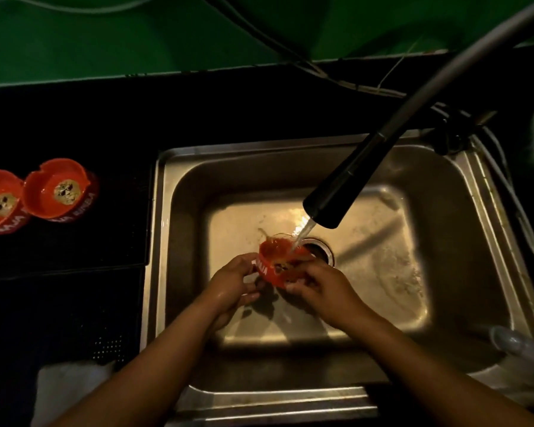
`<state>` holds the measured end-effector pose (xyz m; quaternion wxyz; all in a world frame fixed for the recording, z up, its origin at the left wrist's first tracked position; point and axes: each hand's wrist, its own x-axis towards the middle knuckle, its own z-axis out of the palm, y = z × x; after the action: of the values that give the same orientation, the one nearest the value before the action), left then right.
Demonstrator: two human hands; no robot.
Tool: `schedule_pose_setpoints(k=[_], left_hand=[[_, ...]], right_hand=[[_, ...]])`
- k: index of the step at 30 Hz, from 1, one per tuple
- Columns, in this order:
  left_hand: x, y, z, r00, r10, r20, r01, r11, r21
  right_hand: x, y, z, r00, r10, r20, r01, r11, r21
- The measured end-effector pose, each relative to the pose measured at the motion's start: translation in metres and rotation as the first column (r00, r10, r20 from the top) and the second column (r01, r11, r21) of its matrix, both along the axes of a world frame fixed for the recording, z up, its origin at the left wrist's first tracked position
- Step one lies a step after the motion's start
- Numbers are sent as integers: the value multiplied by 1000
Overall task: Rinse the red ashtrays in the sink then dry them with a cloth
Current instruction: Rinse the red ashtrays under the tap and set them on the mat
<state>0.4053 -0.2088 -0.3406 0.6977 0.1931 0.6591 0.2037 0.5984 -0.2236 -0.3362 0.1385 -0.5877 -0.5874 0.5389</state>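
Nearest you, at the lower left, a pale cloth (68,386) lies on the dark counter (74,303), handy for drying. Over the steel sink (259,396), your left hand (235,278) curls its fingers round the left wall of the red ashtray (275,268). Your right hand (321,291) pinches its right rim, so neither hand is free.

The ashtray hangs tilted above the basin, just beside the drain (322,252). Its bowl takes the water stream (301,237) from the black faucet head (333,198). Turn it slowly so the water sweeps each notch and the centre. Hold it low so less sprays out. It is glossy red, with white lettering on the side wall and a dark mark in the bowl. Wet, it will likely be slippery, so grip firmly.

Farther left on the counter, the far-left ashtray (0,201) touches the second ashtray (62,189). Both stand upright with pale, speckled centres.
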Motion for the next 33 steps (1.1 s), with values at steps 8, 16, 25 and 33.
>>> schedule_pose_setpoints(k=[8,16,25,33], left_hand=[[30,19,-1,943,111,314,-95,993,-67],[66,36,15,900,88,427,-53,994,-92],[25,16,31,836,-410,-364,545,698,465],[12,7,4,306,-393,-867,944,8,329]], right_hand=[[19,14,13,638,-632,-439,125,648,-751],[44,13,-19,570,-810,-138,434,439,-787],[-18,40,-7,481,-831,-279,260,439,-860],[17,36,-21,645,-687,-336,240,599,-764]])
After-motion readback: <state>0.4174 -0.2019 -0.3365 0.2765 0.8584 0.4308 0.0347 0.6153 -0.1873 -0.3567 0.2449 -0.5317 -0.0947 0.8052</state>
